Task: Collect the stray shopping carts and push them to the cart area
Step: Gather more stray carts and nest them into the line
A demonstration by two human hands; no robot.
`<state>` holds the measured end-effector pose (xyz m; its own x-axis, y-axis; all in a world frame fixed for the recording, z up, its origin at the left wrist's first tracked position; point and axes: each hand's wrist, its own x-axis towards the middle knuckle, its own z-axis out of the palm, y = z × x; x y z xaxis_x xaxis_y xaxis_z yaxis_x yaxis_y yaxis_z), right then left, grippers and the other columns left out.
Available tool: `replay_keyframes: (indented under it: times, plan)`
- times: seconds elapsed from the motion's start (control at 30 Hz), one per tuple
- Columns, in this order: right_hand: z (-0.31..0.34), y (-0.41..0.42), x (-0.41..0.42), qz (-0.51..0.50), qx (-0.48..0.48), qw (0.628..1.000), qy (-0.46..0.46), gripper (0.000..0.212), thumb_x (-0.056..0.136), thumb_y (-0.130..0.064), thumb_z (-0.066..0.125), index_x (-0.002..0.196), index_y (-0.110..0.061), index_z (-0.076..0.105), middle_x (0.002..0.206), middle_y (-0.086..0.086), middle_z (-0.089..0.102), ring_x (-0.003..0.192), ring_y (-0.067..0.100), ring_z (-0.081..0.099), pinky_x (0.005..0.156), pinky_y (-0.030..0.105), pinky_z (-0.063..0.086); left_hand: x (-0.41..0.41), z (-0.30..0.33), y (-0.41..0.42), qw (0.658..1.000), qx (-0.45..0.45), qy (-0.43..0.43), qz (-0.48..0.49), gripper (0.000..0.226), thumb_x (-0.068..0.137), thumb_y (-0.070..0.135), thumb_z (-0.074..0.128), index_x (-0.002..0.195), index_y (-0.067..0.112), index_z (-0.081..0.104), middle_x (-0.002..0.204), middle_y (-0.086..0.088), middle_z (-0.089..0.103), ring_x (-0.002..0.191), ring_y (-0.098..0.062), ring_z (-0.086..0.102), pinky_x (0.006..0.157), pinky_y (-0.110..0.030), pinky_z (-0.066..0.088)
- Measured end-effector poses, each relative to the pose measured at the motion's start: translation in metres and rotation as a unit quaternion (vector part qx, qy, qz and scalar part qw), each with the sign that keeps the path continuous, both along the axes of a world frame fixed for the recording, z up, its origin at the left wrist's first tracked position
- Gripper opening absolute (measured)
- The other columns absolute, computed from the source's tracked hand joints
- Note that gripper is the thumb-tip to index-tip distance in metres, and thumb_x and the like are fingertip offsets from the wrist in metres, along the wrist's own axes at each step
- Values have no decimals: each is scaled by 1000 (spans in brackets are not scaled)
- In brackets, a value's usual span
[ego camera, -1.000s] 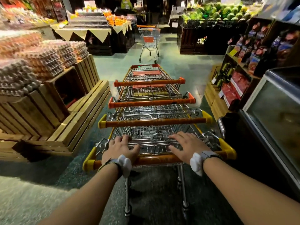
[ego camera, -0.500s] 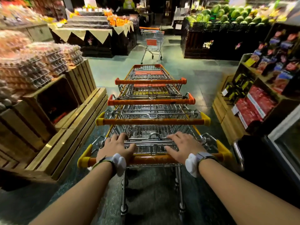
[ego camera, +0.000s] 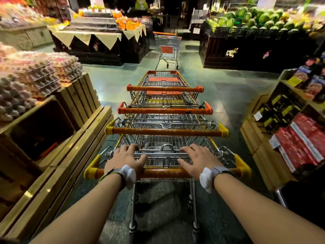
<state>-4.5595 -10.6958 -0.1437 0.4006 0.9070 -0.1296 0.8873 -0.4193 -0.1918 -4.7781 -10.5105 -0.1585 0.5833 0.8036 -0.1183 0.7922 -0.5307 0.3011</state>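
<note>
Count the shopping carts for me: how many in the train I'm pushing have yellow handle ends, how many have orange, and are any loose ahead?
Yellow-ended nested carts, nearest and next: 2
Orange-ended nested carts, third and front: 2
Loose cart ahead: 1
Total: 5

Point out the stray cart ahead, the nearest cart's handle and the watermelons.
stray cart (ego camera: 166,49): head view, on its orange front panel.
nearest cart's handle (ego camera: 163,173): head view, on the orange bar between the wrists.
watermelons (ego camera: 246,16): head view, on a green melon in the pile at the upper right.
</note>
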Motion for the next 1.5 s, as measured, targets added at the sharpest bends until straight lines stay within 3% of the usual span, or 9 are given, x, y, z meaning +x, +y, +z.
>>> replay_keyframes:
  times: [0.47,0.93,1.1,1.5]
  plan:
    - [9,273,183,-18,-8,1000,4,61,96,-69,30,148,-38,34,147,-6,41,135,20,38,115,42,31,195,7,277,1000,-14,7,-7,65,89,70,40,145,35,37,147,-1,40,138,-26,34,101,-47,44]
    - [4,494,355,-27,-1,1000,6,61,95,-70,31,146,-38,37,142,-6,45,131,19,43,113,43,33,365,14,494,1000,-7,8,-10,65,90,70,37,144,35,37,147,-1,41,137,-26,36,100,-48,44]
    - [9,563,411,-25,-5,1000,2,62,96,-68,32,148,-36,35,144,-5,43,133,21,41,114,43,31,422,17,566,1000,-9,8,-20,69,89,70,37,148,34,33,152,-1,37,141,-25,33,106,-48,41]
    - [12,750,554,-30,7,1000,4,58,97,-66,37,146,-35,41,138,-9,48,129,16,45,109,38,35,569,15,756,999,-5,15,-28,64,89,71,35,142,35,38,145,-1,41,136,-26,35,97,-47,45]
